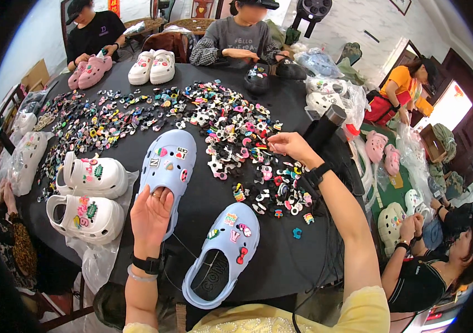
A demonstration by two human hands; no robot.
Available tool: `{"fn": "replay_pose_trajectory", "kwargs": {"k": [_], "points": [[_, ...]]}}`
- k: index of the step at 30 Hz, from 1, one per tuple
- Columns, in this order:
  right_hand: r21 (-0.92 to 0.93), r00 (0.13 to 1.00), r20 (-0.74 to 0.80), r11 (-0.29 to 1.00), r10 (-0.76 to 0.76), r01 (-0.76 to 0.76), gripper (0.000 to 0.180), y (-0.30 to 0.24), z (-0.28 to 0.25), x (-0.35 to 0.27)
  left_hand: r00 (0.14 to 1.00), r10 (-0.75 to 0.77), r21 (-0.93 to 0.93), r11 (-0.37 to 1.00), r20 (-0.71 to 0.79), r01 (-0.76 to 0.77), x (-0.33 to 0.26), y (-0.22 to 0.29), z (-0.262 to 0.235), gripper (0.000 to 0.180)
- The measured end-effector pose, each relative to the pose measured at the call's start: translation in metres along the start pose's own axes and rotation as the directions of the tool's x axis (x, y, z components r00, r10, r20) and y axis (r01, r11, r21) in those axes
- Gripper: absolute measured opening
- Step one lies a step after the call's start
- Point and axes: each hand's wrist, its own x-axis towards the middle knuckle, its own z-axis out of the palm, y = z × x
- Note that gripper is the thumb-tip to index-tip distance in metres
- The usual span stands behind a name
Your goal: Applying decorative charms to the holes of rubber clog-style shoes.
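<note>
A light blue clog [168, 158] with several charms on its toe lies in front of me, toe pointing away. My left hand [152, 213] grips it at the foot opening, with fingertips tucked inside. Its mate, a second light blue clog [228, 238] also dressed with charms, rests nearer to me on the right. Over the right side of a big heap of shoe charms [236, 125], my right hand [294, 147] has thumb and fingers drawn together. Whatever sits in that pinch is too small to make out among the charms.
Two white clogs [89, 219] with charms stand on plastic at left. A dark cylinder [325, 125] stands beyond my right wrist. Across the black table [281, 250], a person handles pink clogs [91, 72] and another a black clog [257, 79]. People work at right too.
</note>
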Motion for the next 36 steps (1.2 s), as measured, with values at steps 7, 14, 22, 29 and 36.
{"fn": "replay_pose_trajectory", "kwargs": {"k": [7,14,22,29,36], "points": [[0.413,0.991,0.121,0.904,0.06,-0.105,0.032,-0.024,0.014,-0.045,1.0,-0.008,-0.014,1.0,0.007,0.008,-0.003,0.001,-0.001,0.026],[0.414,0.993,0.093,0.905,0.068,-0.101,0.029,-0.047,0.032,-0.072,0.999,-0.019,-0.016,1.0,0.026,0.02,-0.003,0.0,-0.001,0.025],[-0.462,0.972,-0.22,0.886,-0.076,-0.035,0.021,0.022,-0.01,-0.048,1.0,-0.005,0.032,0.999,0.0,0.005,-0.001,-0.002,0.0,0.022],[-0.783,0.945,-0.15,0.619,-0.289,0.065,0.022,0.031,0.015,-0.012,0.999,-0.002,0.016,1.0,-0.035,0.003,-0.001,0.0,0.0,0.022],[-0.78,0.951,-0.181,0.626,-0.251,0.017,0.024,0.049,0.033,0.002,1.0,-0.005,-0.039,0.999,-0.018,0.005,-0.002,-0.001,0.003,0.022]]}}
